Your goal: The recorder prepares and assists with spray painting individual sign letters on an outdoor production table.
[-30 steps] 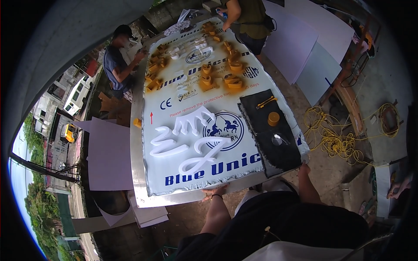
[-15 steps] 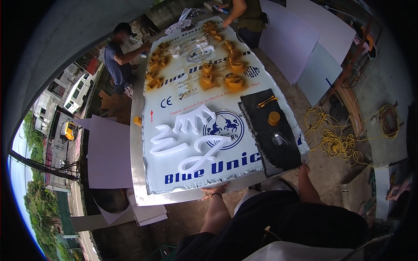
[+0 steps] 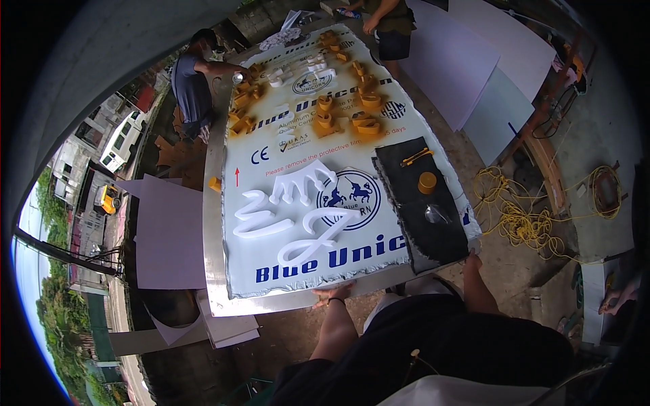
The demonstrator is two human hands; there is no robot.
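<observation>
At the table's (image 3: 215, 271) near edge, my left hand (image 3: 333, 294) grips the metal rim, with part of its fingers hidden. My right hand (image 3: 472, 262) is closed round the near right corner. Between them and beyond lies a white panel (image 3: 365, 267) with blue print. Closest on it are white cut-out shapes: a looped script piece (image 3: 318, 237), a wavy piece (image 3: 261, 220) and a crown-like piece (image 3: 302, 183). Beside my right hand, a black cloth (image 3: 440, 237) carries a mustard-coloured round tub (image 3: 427, 182), a yellow tool (image 3: 416, 158) and a clear plastic item (image 3: 435, 214).
Several mustard-painted letters (image 3: 366, 124) stand amid overspray farther up. A co-worker (image 3: 193, 81) at far left holds a can (image 3: 238, 78) over the panel; another person (image 3: 393, 30) stands at far right. White sheets (image 3: 169, 233) flank the table. Tangled yellow cord (image 3: 518, 210) lies on the right floor.
The left co-worker has leaned in and moved the can rightward and up the panel. The person at far right has drawn an arm back from the panel. My hands stay on the table edge.
</observation>
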